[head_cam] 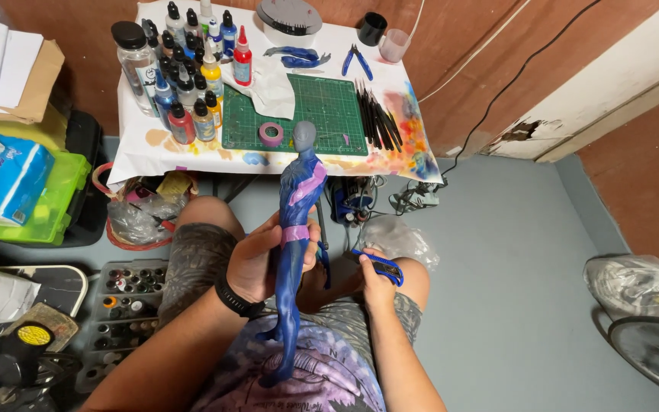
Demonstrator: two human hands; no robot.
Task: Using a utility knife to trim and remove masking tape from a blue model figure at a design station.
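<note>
Over the lap, the left hand (257,259) grips the blue figure (293,252) at its taped waist, the right hand (371,278) pinches a blue tool (381,265); a slip could mar paint.

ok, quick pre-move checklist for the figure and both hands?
1. Left hand gripping the blue figure at its waist: ok.
2. Figure upright, grey head up: ok, slightly tilted.
3. Right hand holding a blue part: ok; what part it is, cannot tell.
4. Purple tape on the figure's chest and waist in place: ok.
5. Green cutting mat has free space; only the tape roll lies on it: ok.
6. Paint bottles standing upright: ok.
</note>
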